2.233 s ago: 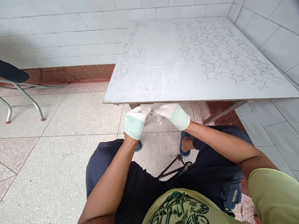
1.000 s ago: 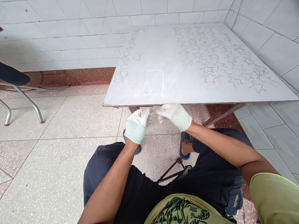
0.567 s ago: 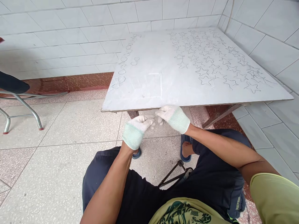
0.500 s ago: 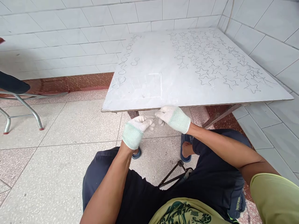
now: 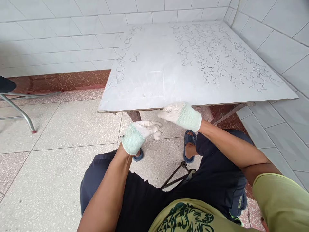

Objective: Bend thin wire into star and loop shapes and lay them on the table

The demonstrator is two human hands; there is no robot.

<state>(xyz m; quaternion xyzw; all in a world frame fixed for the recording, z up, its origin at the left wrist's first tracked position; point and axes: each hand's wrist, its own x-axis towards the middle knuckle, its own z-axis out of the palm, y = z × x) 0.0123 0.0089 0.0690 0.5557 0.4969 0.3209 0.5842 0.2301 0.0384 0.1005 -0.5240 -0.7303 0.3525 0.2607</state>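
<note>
My left hand (image 5: 147,129), in a white glove with a pale green cuff, is closed just below the table's front edge. To its upper right, close to the edge, my right hand (image 5: 172,113) has its gloved fingertips pinched together. A small gap lies between the two hands. Whatever they hold is too thin to make out against the floor. On the white tabletop (image 5: 135,93), several thin wire stars (image 5: 210,78) lie spread over the right half. Rounded wire shapes (image 5: 120,68) form a column along the left edge, and a single looped wire (image 5: 134,57) lies beside them.
White tiled walls (image 5: 60,27) meet behind the table. At the far left stands a metal-legged stool (image 5: 23,112) with something dark on it. A dark folding frame (image 5: 177,175) is on the floor between my legs, near my blue slippers (image 5: 189,146).
My hands have drawn slightly apart, and the left hand's fingers have shifted. The camera view has moved a little, so the table appears higher and further left.
</note>
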